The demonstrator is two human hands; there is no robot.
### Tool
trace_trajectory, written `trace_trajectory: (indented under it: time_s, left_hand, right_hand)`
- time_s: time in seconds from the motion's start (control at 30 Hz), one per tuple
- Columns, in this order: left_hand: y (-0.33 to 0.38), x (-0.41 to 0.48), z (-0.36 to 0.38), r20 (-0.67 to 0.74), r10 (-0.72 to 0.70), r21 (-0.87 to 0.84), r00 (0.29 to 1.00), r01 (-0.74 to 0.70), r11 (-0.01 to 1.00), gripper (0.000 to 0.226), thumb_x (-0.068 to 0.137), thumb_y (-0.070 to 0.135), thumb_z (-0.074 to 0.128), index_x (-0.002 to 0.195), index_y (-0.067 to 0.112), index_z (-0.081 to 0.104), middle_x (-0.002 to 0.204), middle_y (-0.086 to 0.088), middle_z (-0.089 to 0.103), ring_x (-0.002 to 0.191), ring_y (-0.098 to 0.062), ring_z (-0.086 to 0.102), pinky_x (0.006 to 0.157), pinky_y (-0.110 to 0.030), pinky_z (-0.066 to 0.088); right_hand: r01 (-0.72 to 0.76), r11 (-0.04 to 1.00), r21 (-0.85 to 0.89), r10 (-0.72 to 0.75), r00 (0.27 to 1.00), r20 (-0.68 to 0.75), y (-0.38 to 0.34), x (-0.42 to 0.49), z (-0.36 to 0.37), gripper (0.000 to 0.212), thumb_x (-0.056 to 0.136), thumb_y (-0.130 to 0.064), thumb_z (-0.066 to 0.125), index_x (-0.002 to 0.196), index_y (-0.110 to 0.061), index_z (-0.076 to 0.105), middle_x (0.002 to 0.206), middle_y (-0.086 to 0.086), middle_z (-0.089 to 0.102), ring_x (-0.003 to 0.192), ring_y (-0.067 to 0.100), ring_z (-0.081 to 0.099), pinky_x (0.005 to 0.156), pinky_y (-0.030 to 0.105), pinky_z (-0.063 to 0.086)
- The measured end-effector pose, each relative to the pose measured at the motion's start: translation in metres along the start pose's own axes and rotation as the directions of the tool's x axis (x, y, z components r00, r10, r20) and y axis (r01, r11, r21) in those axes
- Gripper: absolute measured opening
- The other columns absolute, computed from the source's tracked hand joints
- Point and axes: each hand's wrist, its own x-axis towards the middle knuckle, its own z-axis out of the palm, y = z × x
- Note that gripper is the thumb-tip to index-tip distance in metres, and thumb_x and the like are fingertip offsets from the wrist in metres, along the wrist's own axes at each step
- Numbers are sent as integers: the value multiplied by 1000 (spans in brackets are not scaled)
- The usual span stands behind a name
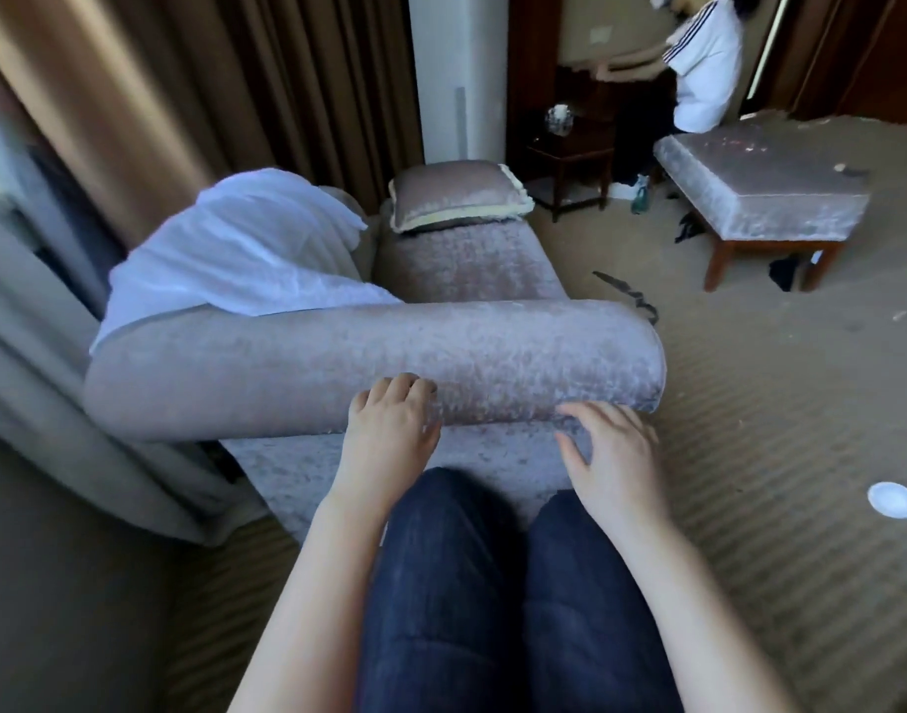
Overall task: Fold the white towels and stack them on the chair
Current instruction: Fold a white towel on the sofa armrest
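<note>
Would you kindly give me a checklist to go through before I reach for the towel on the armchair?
1. Hands free: ok, the left hand and right hand hold nothing.
2. Towel in view: ok, the white towel is draped over the chair.
3. Towel folded: not ok, it lies loose and rumpled.
4. Room for stacking: ok, bare seat shows in front of the cushion.
5. Other towels: cannot tell, only one shows.
</note>
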Motion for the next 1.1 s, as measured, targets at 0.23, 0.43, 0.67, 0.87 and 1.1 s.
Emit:
trace_trajectory:
  time_s: [0.23,0.43,0.67,0.87,1.1]
  left_hand:
    - [-50,15,-10,-43,-118,50,992,120,992,38,69,19,83,104,12,67,104,-5,67,89,-30,66,71,-43,52]
    - [-106,39,-14,-91,-181,101,979,190,977,39,69,17,83,105,11,67,104,-7,67,89,-30,66,68,-43,52]
    - [-165,102,-1,-164,-140,134,977,162,978,32,72,9,79,102,9,67,102,-7,67,88,-31,64,67,-42,50]
    - [-239,152,25,-264,-217,186,940,270,945,17,74,10,59,90,10,65,88,-4,63,80,-31,60,65,-37,46]
    - [-252,160,44,-324,-252,151,912,313,938,11,78,15,48,79,9,58,82,-3,58,74,-27,53,63,-38,42]
  right_hand:
    - [67,991,119,-81,989,121,-31,59,32,26,88,-17,68,114,-14,67,113,2,66,109,26,57,92,47,48]
    - [206,972,112,-213,976,50,-56,118,72,24,84,-14,72,108,-14,69,108,1,68,101,27,61,87,45,47]
    - [344,921,182,-334,939,-83,-102,201,134,25,85,-24,53,102,-16,69,102,-3,68,95,25,60,81,39,44]
    - [397,892,215,-393,917,-62,-153,257,194,23,81,-20,50,93,-16,70,92,-2,68,86,26,62,78,39,46]
    - [493,838,234,-527,843,110,-197,285,240,9,79,-13,65,88,-14,67,84,2,66,83,28,59,76,41,45]
